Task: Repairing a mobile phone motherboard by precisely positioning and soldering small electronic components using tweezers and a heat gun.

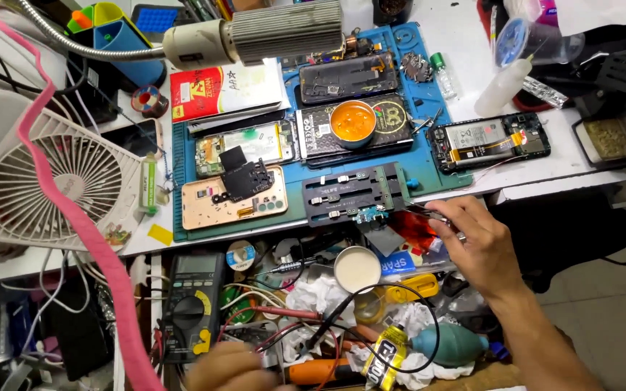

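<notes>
Right hand (476, 242) pinching tweezers (429, 215), tips at small circuit board (371, 214) clamped on black fixture (353, 192), front edge of blue mat (422, 170). Left hand (230, 368) low among drawer clutter near multimeter (191, 304); grip unclear.

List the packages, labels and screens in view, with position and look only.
Red and white packet: flat, at the blue mat's upper left, under the lamp.
Multimeter screen: small grey rectangle, blank, in the drawer left of centre.
Battery label: white rectangle on the opened phone, right of the mat.
Yellow and black label: on a small bottle, bottom centre.
</notes>
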